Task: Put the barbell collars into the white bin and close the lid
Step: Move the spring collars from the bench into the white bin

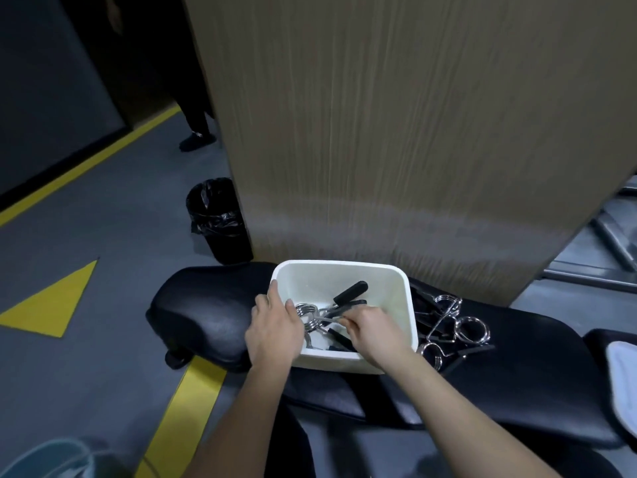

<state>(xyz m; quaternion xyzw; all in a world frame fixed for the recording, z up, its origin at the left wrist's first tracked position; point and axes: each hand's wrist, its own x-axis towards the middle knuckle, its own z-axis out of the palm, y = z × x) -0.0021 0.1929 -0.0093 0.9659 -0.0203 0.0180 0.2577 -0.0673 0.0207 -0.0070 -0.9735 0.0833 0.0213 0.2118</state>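
The white bin [389, 281] stands open on a black padded bench [206, 305]. Inside it lie chrome spring collars with black handles [350, 293]. My left hand [274, 331] grips the bin's left rim. My right hand [374, 331] reaches into the bin from the near side, its fingers pinched on the wire arm of a spring collar [308, 317] just above the others. More chrome collars [462, 327] lie in a tangle on the bench right of the bin. A white rounded piece, possibly the lid [624, 377], shows at the right edge.
A tall wood-grain panel [396, 132] rises just behind the bench. A black lined trash can [220, 220] stands on the grey floor at the left. Yellow floor markings [51, 307] run nearby. Another person's leg and shoe [196, 138] are beyond. Grey metal bars [606, 243] lie at the right.
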